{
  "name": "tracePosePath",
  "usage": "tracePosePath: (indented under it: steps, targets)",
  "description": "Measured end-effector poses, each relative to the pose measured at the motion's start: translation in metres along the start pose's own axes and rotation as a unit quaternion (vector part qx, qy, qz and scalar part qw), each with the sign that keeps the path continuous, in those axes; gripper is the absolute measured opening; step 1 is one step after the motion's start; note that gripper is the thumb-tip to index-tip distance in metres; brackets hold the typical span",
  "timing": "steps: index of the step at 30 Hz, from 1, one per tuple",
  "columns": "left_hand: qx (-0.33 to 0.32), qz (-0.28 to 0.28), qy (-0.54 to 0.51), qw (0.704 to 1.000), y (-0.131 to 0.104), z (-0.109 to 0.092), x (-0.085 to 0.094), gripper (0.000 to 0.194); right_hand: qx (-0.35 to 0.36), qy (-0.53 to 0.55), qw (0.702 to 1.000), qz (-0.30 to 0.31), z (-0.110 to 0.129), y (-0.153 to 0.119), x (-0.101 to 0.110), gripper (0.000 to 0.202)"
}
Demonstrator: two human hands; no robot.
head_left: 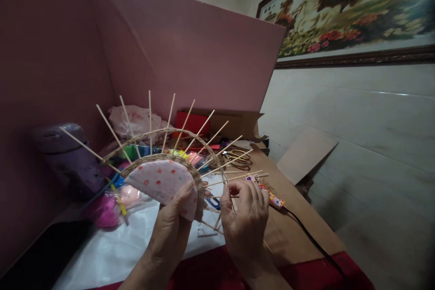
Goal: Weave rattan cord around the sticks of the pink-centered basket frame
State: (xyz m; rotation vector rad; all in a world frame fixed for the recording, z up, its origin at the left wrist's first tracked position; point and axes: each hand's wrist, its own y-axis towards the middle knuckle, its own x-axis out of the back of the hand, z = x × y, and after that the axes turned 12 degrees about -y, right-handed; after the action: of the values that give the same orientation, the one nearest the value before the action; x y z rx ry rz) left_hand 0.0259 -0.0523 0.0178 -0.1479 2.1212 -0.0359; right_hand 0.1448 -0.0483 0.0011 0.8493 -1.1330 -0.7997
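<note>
A half-round woven piece [159, 176] faces me, its middle covered in white cloth with red dots. Braided twine [149, 159] edges its curve, and several thin wooden sticks [150, 118] fan outward from it. Farther out, a looser twine arc [190, 134] crosses the sticks. My left hand [173, 219] grips the piece at its lower right, thumb on the cloth. My right hand [246, 208] is closed at the right-hand sticks, thumb and forefinger pinched where the outer twine meets them. The fingertips partly hide the strand.
A purple container [68, 158] stands at left by pink panels [183, 45]. Plastic bags with a magenta bundle [107, 210] lie before it. Scissors [213, 201], coiled cord [238, 159] and a flower-patterned tool [272, 197] with a black cable [306, 231] lie on the brown board [292, 231].
</note>
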Motion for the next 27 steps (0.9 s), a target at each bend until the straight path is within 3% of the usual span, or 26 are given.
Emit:
tracePosePath:
  steps: [7,27]
  targets:
    - [0.013,0.003,-0.038,0.999,0.0019,-0.0003,0.0022,0.015,-0.010,0.023,0.999,0.027,-0.0013,0.0009,0.0017,0.009]
    - [0.015,-0.003,-0.024,1.000,0.0014,-0.0017,0.0013,0.015,-0.008,0.039,0.999,0.015,-0.0017,0.0030,0.0005,0.008]
